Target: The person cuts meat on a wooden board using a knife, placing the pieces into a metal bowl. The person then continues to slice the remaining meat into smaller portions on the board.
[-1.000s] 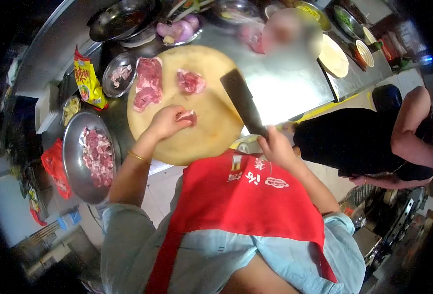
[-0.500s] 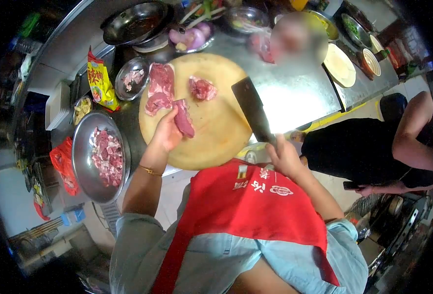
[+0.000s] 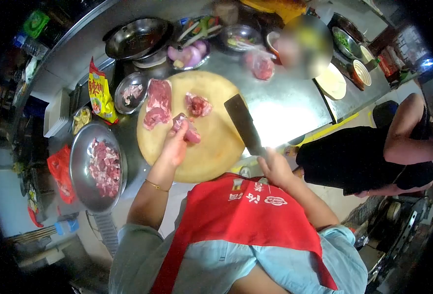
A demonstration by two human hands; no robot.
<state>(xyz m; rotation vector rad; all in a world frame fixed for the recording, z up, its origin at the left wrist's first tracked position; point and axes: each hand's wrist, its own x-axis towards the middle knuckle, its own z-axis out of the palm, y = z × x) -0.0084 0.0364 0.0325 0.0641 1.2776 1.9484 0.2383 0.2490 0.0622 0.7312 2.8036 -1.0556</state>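
Because round board (image 3: 211, 159) fills centre, bowl (image 3: 81, 161) of cut meat (image 3: 105, 169) likely sits left of board for reach. Right hand (image 3: 277, 169) grasps cleaver (image 3: 242, 121) by handle—blade at board's right edge, apparently clear of left hand (image 3: 176, 149). Meat slab (image 3: 158, 103) on board's left side. Left hand pinches meat strip (image 3: 189, 132) over board's centre, presumably for control. Chinese characters on red apron (image 3: 226, 215) near board; yellow packet (image 3: 102, 95) left of board—lettering blurred.

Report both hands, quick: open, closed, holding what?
Left hand: closed on a piece of raw meat at the round chopping board.
Right hand: closed, holding the cleaver.
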